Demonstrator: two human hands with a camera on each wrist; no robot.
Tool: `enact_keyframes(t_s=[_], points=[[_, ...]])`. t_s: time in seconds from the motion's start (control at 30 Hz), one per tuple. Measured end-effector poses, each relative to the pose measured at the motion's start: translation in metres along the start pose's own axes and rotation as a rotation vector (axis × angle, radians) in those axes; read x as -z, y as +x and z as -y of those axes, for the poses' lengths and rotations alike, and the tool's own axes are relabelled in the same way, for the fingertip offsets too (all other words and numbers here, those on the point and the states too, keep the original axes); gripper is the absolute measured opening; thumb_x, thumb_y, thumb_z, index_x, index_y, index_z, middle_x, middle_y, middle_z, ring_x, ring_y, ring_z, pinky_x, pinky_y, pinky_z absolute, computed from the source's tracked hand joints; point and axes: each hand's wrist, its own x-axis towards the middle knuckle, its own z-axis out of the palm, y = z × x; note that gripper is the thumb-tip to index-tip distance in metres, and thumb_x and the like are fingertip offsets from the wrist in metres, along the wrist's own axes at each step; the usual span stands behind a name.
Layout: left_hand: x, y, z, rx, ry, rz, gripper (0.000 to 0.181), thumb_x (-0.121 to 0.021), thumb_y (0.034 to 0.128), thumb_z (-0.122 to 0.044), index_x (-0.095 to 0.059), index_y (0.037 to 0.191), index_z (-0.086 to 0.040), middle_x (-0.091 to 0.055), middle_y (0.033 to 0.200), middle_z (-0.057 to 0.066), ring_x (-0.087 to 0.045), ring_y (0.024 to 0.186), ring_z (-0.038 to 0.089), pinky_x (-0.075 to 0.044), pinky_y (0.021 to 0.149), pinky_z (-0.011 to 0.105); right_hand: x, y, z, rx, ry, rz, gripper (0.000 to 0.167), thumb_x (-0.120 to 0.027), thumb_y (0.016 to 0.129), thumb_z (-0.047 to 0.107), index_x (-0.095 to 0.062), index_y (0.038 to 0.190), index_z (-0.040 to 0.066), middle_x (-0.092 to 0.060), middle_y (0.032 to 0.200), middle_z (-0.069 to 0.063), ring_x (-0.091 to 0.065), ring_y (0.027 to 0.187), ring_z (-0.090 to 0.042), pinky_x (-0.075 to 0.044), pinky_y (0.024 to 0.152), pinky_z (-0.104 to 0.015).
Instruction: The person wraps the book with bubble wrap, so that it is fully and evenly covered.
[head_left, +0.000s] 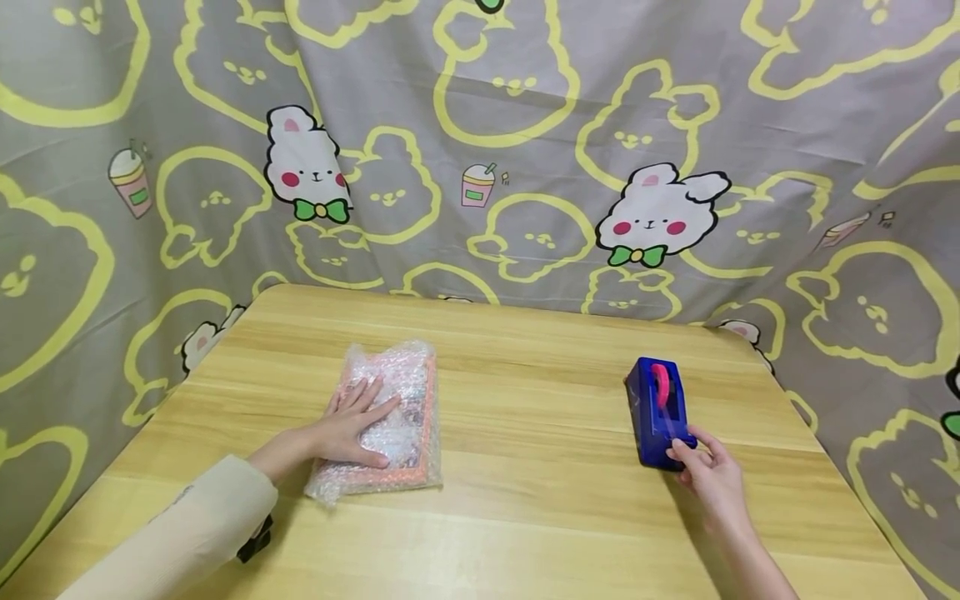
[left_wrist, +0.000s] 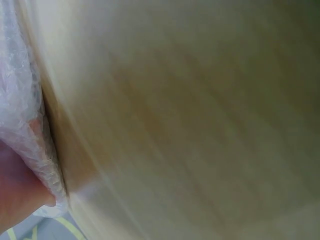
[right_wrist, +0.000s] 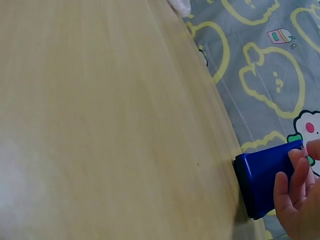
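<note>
A flat orange-edged rectangle wrapped in bubble wrap (head_left: 408, 417) lies left of the middle of the table. My left hand (head_left: 351, 429) rests on it with fingers spread; the left wrist view catches just the edge of the bubble wrap (left_wrist: 20, 95). To the right stands a blue tape dispenser (head_left: 647, 421) with a pink-cored tape roll (head_left: 661, 385). At its near end, thumb and forefinger of my right hand (head_left: 716, 479) pinch the end of the clear tape. The right wrist view shows the dispenser's side (right_wrist: 265, 175), the fingers partly cut off by the frame.
Both things lie on a wood-grain table (head_left: 525, 433). A grey curtain with yellow rabbit outlines (head_left: 525, 192) hangs behind the table and along its sides. A small black object (head_left: 257, 542) shows under my left sleeve (head_left: 202, 508).
</note>
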Motion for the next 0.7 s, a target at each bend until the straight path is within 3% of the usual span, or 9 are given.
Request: enact_keyframes(t_s=[0.5,0.7], points=[[0.002,0.000,0.000,-0.015,-0.004,-0.010,0.095,-0.066,0.0729,-0.056,-0.024,0.145,-0.011,0.005,0.149,0.026,0.009,0.134,0.047,0.011,0.098,0.067,-0.012,0.004,-0.004,0.077,-0.083,-0.175,0.027,-0.058,0.087,0.008,-0.049,0.112,0.009,-0.058,0.056,0.012,-0.055,0.054,0.000,-0.046,0.048,-0.017],[0.000,0.000,0.000,-0.009,0.000,-0.003,0.094,-0.065,0.0729,-0.056,-0.024,0.145,-0.011,0.006,0.149,0.025,0.009,0.134,0.046,0.011,0.099,0.066,-0.013,0.006,-0.012,0.139,-0.204,-0.212,0.030,-0.055,0.083,-0.002,-0.050,0.106,0.016,-0.051,0.052,0.010,-0.048,0.047,-0.003,-0.042,0.045,-0.015]])
